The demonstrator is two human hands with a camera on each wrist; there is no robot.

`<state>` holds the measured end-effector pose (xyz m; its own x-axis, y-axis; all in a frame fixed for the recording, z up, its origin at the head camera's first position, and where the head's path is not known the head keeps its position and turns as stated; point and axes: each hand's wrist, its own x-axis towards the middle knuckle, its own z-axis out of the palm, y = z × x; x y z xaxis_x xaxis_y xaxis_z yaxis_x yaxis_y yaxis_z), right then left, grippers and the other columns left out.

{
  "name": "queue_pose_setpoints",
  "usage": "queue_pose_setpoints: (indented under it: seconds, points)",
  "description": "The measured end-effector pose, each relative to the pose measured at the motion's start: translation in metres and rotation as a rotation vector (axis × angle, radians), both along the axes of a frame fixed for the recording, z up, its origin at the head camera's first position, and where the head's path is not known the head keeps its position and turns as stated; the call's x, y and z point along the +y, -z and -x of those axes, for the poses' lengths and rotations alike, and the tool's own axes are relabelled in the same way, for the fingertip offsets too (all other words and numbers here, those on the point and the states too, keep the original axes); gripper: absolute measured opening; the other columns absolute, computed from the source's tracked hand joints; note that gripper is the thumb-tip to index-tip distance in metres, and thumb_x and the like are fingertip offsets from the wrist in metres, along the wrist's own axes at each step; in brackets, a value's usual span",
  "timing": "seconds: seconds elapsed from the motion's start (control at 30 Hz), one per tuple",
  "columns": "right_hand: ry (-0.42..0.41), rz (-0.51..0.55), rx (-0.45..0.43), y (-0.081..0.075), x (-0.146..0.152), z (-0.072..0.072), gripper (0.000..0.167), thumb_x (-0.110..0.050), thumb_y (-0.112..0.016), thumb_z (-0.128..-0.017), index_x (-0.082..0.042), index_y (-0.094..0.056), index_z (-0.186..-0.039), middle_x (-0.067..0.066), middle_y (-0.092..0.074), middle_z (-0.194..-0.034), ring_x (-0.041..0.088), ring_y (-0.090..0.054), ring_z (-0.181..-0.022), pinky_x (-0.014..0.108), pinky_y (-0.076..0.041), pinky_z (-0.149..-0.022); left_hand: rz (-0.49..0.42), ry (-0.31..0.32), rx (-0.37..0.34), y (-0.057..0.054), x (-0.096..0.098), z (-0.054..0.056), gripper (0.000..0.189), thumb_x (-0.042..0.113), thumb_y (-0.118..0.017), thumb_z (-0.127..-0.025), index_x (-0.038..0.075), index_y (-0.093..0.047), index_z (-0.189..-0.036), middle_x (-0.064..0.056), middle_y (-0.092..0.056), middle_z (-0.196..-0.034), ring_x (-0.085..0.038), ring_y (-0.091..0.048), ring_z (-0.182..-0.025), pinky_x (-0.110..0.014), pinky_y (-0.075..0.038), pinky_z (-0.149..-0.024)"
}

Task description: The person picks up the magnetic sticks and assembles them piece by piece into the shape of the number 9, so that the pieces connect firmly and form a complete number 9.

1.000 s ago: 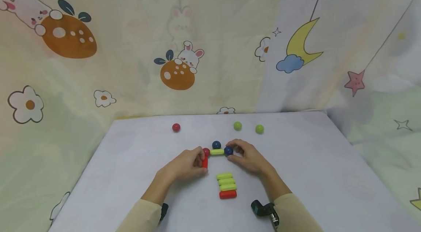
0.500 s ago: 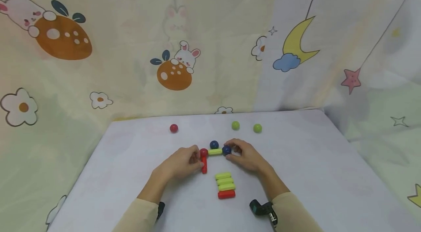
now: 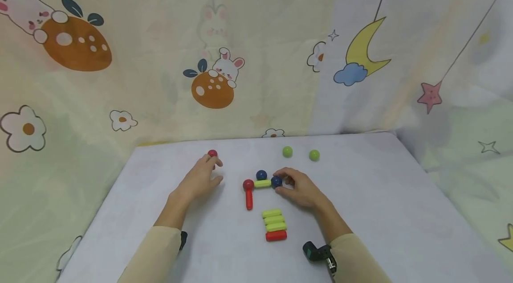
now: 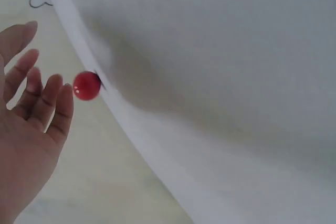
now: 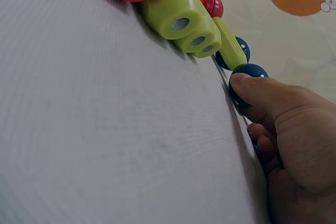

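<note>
My left hand (image 3: 197, 180) reaches to the far left red ball (image 3: 212, 153), its fingers spread and loosely bent at the ball's near side. In the left wrist view that red ball (image 4: 86, 85) shows just beyond the fingertips, outside the grasp. My right hand (image 3: 302, 190) pinches a blue ball (image 3: 276, 182) between thumb and fingers. This ball sits at the right end of a yellow-green rod (image 3: 262, 183). At the rod's left end is another red ball (image 3: 248, 184), from which a red rod (image 3: 249, 201) extends toward me. A second blue ball (image 3: 261, 174) lies right behind the yellow-green rod.
Several yellow-green rods (image 3: 274, 219) lie side by side in the near middle, with a red rod (image 3: 276, 235) in front. The right wrist view shows metal discs in their ends. Two green balls (image 3: 287, 151) are near the white table's (image 3: 360, 185) far edge, before a printed curtain.
My left hand has let go of the red ball and red rod at the joined pieces and moved left and away to the far red ball. My right hand stays at the blue ball.
</note>
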<state>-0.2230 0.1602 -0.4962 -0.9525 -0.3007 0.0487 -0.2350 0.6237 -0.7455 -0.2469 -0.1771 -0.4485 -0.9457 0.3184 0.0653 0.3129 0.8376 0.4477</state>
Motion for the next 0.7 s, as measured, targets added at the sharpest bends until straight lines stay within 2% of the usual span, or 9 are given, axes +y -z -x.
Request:
queue_pose_setpoints:
  seconds: [0.13, 0.3, 0.4, 0.53, 0.7]
  points:
    - [0.001, 0.014, 0.003, -0.001, 0.001, 0.0, 0.04, -0.021, -0.08, -0.09, -0.031, -0.066, -0.126, -0.011, -0.065, -0.12, 0.014, -0.056, -0.105, 0.04, -0.049, -0.097, -0.02, -0.005, 0.057, 0.006, -0.009, 0.009, 0.042, 0.015, -0.072, -0.093, 0.008, -0.058, -0.131, -0.013, -0.047, -0.125, -0.032, -0.05, -0.113, -0.048, -0.05, -0.092]
    - [-0.016, 0.012, 0.013, -0.001, 0.002, 0.001, 0.039, -0.022, -0.079, -0.09, -0.03, -0.066, -0.126, -0.01, -0.065, -0.121, 0.014, -0.056, -0.105, 0.04, -0.049, -0.097, -0.043, -0.045, 0.101, 0.015, -0.018, 0.019, 0.047, 0.01, -0.071, -0.09, 0.007, -0.055, -0.134, -0.018, -0.033, -0.14, -0.039, -0.042, -0.121, -0.055, -0.045, -0.098]
    - [-0.008, -0.002, 0.011, 0.0, 0.003, 0.001, 0.04, -0.022, -0.079, -0.09, -0.03, -0.066, -0.127, -0.01, -0.065, -0.123, 0.014, -0.056, -0.106, 0.039, -0.049, -0.098, -0.074, -0.044, 0.101, 0.017, -0.019, 0.023, 0.046, 0.009, -0.071, -0.09, 0.008, -0.055, -0.133, -0.02, -0.028, -0.148, -0.042, -0.04, -0.124, -0.058, -0.042, -0.102]
    - [0.023, -0.003, 0.009, 0.001, 0.006, 0.0, 0.041, -0.02, -0.08, -0.089, -0.031, -0.066, -0.126, -0.011, -0.065, -0.122, 0.013, -0.057, -0.105, 0.039, -0.049, -0.097, -0.082, -0.007, 0.094, 0.017, -0.015, 0.028, 0.049, 0.009, -0.071, -0.09, 0.008, -0.054, -0.137, -0.023, -0.023, -0.157, -0.046, -0.04, -0.126, -0.061, -0.041, -0.102]
    - [-0.01, -0.006, 0.02, 0.001, 0.007, 0.0, 0.042, -0.023, -0.079, -0.09, -0.028, -0.066, -0.129, -0.011, -0.065, -0.123, 0.013, -0.057, -0.107, 0.04, -0.05, -0.097, -0.059, -0.018, 0.06, 0.015, -0.014, 0.028, 0.057, 0.01, -0.071, -0.091, 0.011, -0.049, -0.143, -0.024, -0.018, -0.16, -0.051, -0.035, -0.132, -0.066, -0.04, -0.104]
